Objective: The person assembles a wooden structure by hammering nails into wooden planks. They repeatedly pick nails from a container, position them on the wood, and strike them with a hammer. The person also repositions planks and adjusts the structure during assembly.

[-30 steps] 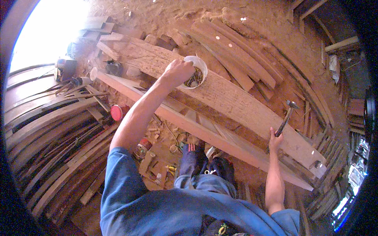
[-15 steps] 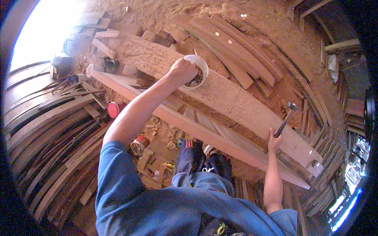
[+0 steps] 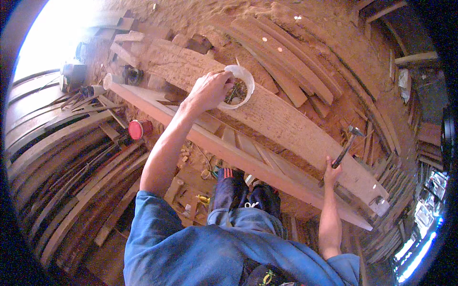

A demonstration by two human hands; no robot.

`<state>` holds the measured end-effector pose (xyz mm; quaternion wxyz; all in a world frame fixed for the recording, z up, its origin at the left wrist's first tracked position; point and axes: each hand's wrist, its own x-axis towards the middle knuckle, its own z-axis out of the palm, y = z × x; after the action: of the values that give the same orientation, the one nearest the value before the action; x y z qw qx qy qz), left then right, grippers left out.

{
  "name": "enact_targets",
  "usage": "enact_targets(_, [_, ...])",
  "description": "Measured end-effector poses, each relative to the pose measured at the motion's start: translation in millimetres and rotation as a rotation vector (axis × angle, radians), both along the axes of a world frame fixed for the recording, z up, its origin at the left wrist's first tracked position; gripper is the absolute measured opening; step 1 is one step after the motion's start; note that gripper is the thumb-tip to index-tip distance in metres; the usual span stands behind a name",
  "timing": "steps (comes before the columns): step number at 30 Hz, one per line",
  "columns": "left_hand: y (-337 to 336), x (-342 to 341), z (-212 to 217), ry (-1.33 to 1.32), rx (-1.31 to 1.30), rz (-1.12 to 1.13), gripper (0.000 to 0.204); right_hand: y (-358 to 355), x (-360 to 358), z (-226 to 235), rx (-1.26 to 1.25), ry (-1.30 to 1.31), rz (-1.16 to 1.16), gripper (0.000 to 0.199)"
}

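My left hand is at the left rim of a white round tub, its fingers pinched together. What they hold, if anything, is too small to make out. Inside the tub lie many thin, dark, nail-like pieces. The tub stands on a wide, dusty wooden plank that runs from far left to near right. Over the right part of this plank, my right hand is wrapped round the dark handle of a hammer, whose metal head points up and away from me.
A long narrow timber beam runs alongside the plank, nearer to me. Curved boards lie on the sawdust-covered ground beyond. A red-lidded can stands at left, near stacked timber. A yellow-handled tool lies by my legs.
My left hand has drawn back from inside the tub to its left rim, showing more of the contents. My right hand with the hammer has hardly moved.
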<state>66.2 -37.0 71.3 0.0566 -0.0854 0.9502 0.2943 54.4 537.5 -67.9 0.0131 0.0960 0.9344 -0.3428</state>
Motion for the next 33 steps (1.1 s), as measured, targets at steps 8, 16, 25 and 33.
enact_targets(8, [11, -20, -22, -0.274, -0.517, -0.307, 0.016, -2, 1, 5, 0.06, -0.04, 0.007, 0.051])
enact_targets(16, [10, -26, -46, -0.212, -0.59, -0.413, 0.016, 1, 2, 1, 0.018, 0.031, 0.052, 0.049])
enact_targets(25, [15, -27, -54, -0.224, -0.626, -0.354, 0.013, -1, 2, 4, -0.019, -0.025, 0.001, 0.046])
enact_targets(33, [26, -29, -53, -0.298, -0.72, -0.364, 0.012, 10, 1, -7, -0.019, -0.032, 0.024, 0.046])
